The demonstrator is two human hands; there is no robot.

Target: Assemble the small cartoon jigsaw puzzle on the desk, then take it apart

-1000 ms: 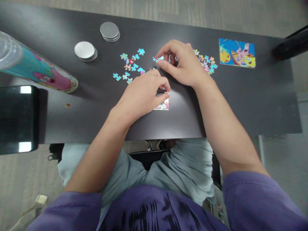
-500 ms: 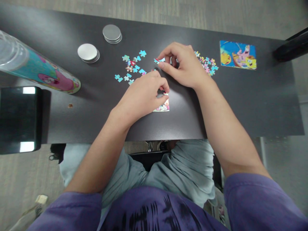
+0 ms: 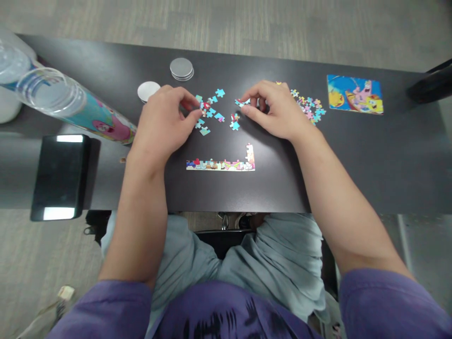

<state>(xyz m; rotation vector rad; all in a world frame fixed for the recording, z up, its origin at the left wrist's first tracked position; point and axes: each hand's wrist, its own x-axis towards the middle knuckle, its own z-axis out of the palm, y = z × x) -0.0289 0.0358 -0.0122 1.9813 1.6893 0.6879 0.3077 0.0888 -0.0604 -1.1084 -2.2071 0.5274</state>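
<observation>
A gray floor lies past a long dark desk (image 3: pixel 282 186). On the desk, a tall, bright tube (image 3: pixel 111 125) stands out past the left hand (image 3: pixel 164 120), and a flat black box (image 3: pixel 61 174) lies nearer the body than the tube. Maybe they are off to the side to leave room in the middle. The right hand (image 3: pixel 271 110) has its thumb and finger closed on a little red and blue piece (image 3: pixel 239 102), likely pinched by its edge because it is so small. The left hand bends its finger and thumb at the near side of the loose pieces (image 3: pixel 210 112); I can't tell if it holds one.

A picture card (image 3: pixel 355 94) lies face up past the right hand, perhaps so it is easy to look at. A joined strip (image 3: pixel 219 165), shaped like an L, lies flat between the hands and the body, maybe so no arm bumps it. Two stacks of round discs (image 3: pixel 181 68) sit beyond the left hand.

The left hand covers part of the nearer stack. The right hand hides some of the pile (image 3: pixel 310 108) behind it. A dark thing (image 3: pixel 429 82) far past the right hand is cut off. The pictures on the smallest pieces are too tiny to make out.
</observation>
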